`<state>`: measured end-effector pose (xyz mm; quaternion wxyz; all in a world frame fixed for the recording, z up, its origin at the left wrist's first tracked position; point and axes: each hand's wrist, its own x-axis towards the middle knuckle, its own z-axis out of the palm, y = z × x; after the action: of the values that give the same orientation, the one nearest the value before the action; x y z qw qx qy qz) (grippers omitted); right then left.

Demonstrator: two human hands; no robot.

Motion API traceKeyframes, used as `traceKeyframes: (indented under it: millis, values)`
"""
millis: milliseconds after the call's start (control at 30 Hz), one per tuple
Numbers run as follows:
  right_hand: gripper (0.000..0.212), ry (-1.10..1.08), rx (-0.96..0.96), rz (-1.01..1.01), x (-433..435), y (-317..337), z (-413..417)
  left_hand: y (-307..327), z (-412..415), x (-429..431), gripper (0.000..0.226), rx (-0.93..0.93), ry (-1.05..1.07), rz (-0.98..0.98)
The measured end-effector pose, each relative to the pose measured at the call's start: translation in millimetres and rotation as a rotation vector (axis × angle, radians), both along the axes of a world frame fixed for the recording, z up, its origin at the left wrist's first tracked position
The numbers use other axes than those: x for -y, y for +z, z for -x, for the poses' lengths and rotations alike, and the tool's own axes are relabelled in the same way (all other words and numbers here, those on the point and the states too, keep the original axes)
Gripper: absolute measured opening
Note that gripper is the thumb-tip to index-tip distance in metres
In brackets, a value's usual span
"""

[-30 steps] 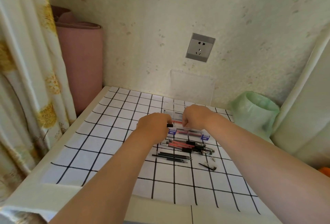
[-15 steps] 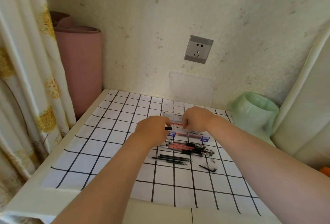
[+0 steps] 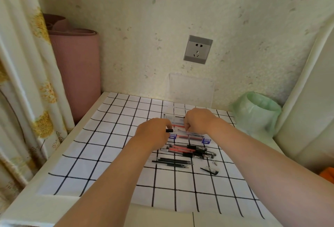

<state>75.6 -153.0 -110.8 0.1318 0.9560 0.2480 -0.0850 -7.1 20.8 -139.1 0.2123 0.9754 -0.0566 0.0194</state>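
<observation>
Head view, from the left: a flowered curtain [image 3: 23, 85] hangs beside the table [image 3: 45, 201], and a rolled pink mat [image 3: 77, 74] stands upright in the corner just past the table's far left corner. A white cloth with a black grid [image 3: 101, 156] covers most of the tabletop.

Both forearms reach in from the near edge to the middle of the cloth. The left hand [image 3: 153, 133] has its fingers curled round a pen [image 3: 169, 130]; only the pen's black end shows, poking out to the right of the fingers, held above the cloth over the left end of a clear box [image 3: 188, 133] with blue latches. The box lies toward the far edge and has red pens inside it. Just right of the black end, the right hand [image 3: 197, 121] hovers over the box with fingers curled and tips drawn together; I cannot tell whether they pinch anything.

Nearer than the box lies a heap of pens [image 3: 191, 151], then a row of black refills [image 3: 172, 162], and a loose cap [image 3: 209, 170] to their right.

A wall socket [image 3: 197, 49] sits above the far edge. A bin lined with a green bag [image 3: 256, 116] stands beyond the far right corner.
</observation>
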Motion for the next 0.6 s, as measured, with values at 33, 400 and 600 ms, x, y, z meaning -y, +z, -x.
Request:
traceKeyframes:
  millis: [33,400,600]
  values:
    - [0.021,-0.003,-0.006,0.017,-1.0,0.3,0.2,0.2,0.1,0.0,0.029,-0.002,-0.001,0.002]
    - [0.02,-0.044,-0.042,0.007,-3.0,1.3,0.6,0.7,3.8,-2.1,0.036,-0.009,-0.036,-0.002]
    - [0.015,-0.069,-0.094,-0.044,-0.4,6.9,0.9,1.9,3.9,-3.5,0.04,0.005,-0.054,0.003]
